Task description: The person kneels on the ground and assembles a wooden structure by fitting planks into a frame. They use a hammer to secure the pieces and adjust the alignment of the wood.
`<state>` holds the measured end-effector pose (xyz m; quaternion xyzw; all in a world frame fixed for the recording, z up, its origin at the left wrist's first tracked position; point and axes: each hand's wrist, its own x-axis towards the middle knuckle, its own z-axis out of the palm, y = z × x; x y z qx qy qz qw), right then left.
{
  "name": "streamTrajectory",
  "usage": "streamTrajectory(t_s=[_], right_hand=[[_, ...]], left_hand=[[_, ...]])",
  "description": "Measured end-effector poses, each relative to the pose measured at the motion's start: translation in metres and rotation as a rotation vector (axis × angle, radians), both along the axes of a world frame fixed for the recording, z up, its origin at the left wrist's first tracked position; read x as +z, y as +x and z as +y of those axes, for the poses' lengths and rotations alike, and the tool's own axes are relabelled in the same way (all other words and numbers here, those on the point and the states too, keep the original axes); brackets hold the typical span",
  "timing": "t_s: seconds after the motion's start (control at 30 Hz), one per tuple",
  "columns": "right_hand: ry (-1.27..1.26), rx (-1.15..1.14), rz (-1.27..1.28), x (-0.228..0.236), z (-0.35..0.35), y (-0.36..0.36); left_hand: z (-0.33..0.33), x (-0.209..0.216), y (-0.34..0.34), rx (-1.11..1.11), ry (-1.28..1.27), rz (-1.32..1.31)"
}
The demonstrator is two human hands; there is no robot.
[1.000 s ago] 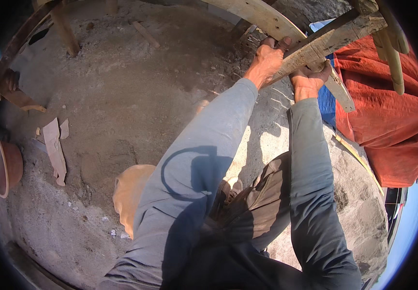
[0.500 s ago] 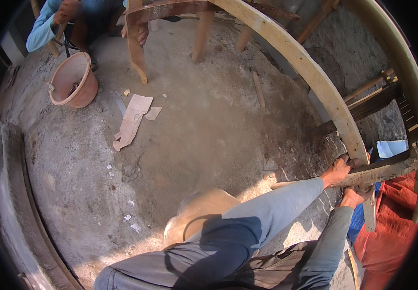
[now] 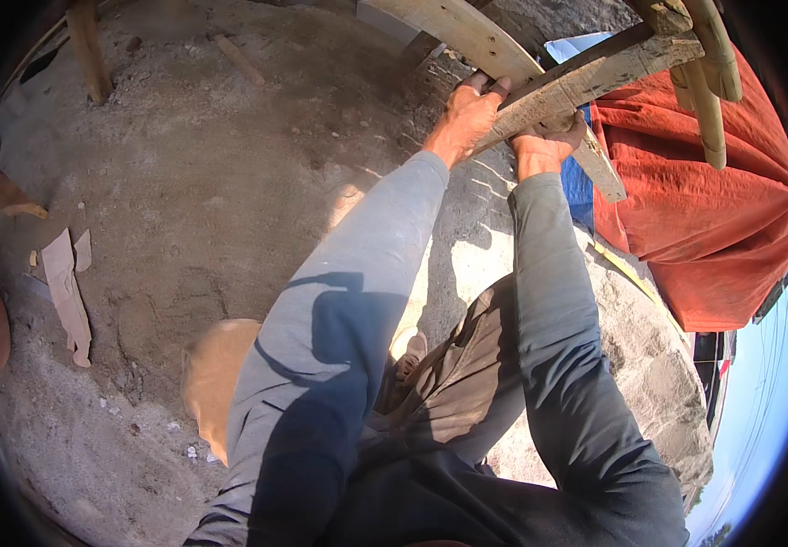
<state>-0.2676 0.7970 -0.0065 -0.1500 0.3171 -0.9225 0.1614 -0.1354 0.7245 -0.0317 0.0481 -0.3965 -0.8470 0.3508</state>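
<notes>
Both hands grip a weathered wooden plank (image 3: 585, 77) held above rough concrete ground (image 3: 193, 182): the left hand (image 3: 465, 118) wraps its fingers over the plank's lower end, the right hand (image 3: 544, 146) clasps it from beneath, beside an orange tarpaulin (image 3: 713, 210).

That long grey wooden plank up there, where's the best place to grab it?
Best near its lower end, coming from underneath and the side, where both hands already sit. The weathered grey wooden plank slants upward; the left hand wraps its top edge, the right hand cups below. The flat, narrow faces there probably suit curled fingers.
</notes>
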Motion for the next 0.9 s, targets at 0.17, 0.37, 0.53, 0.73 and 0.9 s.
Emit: streamTrajectory(t_s=[0.17,0.37,0.53,0.73,0.9], right_hand=[[-0.013,0.120,-0.143,0.023,0.012,0.013],[0.067,0.011,-0.110,0.005,0.013,-0.024],[0.110,-0.028,-0.030,0.017,0.019,-0.046],[0.192,-0.070,0.028,0.021,0.024,-0.041],[0.263,-0.024,0.142,0.009,-0.004,-0.009]], left_hand=[[0.010,-0.016,-0.024,0.157,-0.071,-0.066],[0.012,-0.014,-0.002,0.028,0.059,0.096],[0.020,-0.010,0.005,0.098,-0.081,-0.060],[-0.028,-0.039,0.062,0.138,-0.752,-0.590],[-0.182,-0.166,0.153,0.024,-0.796,-0.918]])
